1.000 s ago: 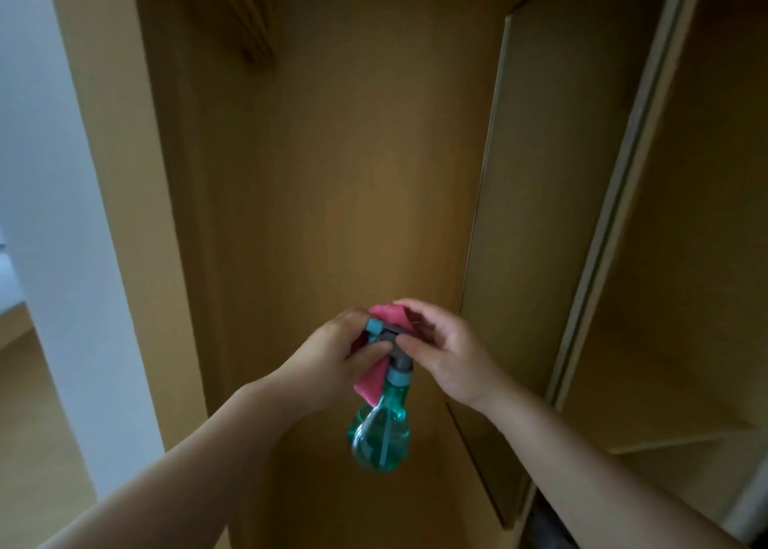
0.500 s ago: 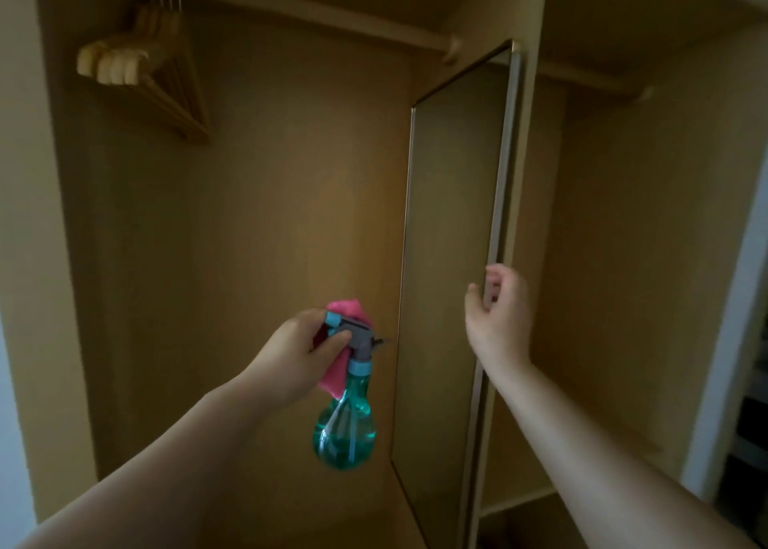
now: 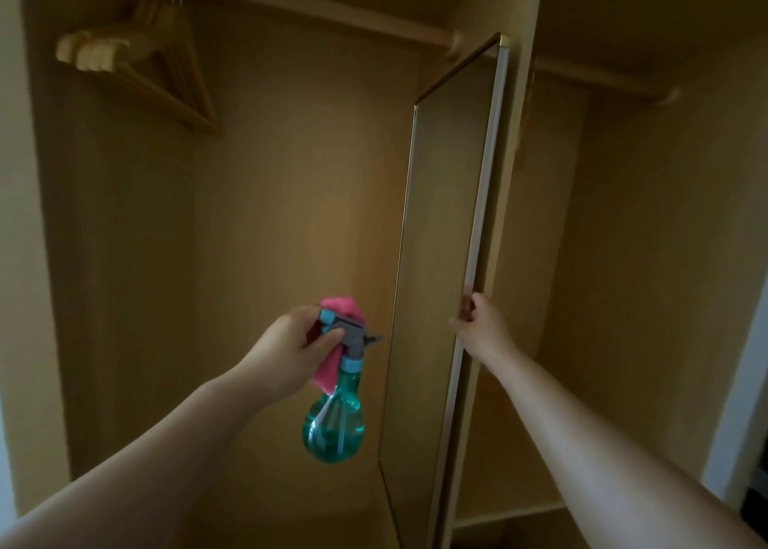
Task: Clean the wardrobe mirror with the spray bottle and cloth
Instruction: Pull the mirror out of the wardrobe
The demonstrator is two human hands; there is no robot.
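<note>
A tall gold-framed wardrobe mirror [image 3: 440, 257] stands edge-on in the middle of the open wardrobe, its glass facing left. My right hand [image 3: 478, 328] grips the mirror's front frame edge at mid height. My left hand [image 3: 291, 349] holds a teal spray bottle [image 3: 334, 419] by its grey trigger head, nozzle pointing right toward the glass. A pink cloth [image 3: 332, 349] is bunched in the same hand behind the bottle's neck. The bottle hangs just left of the mirror, not touching it.
Several wooden hangers [image 3: 141, 53] hang from the rail [image 3: 316, 12] at the upper left. The left compartment's back panel [image 3: 270, 199] lies behind the bottle. A second compartment with a rail [image 3: 602, 78] opens on the right. A white door frame [image 3: 739, 403] is at the far right.
My right hand let go of the bottle and took hold of the mirror's frame edge. The view rose, bringing the hangers and rail into sight. My left hand keeps the bottle and cloth.
</note>
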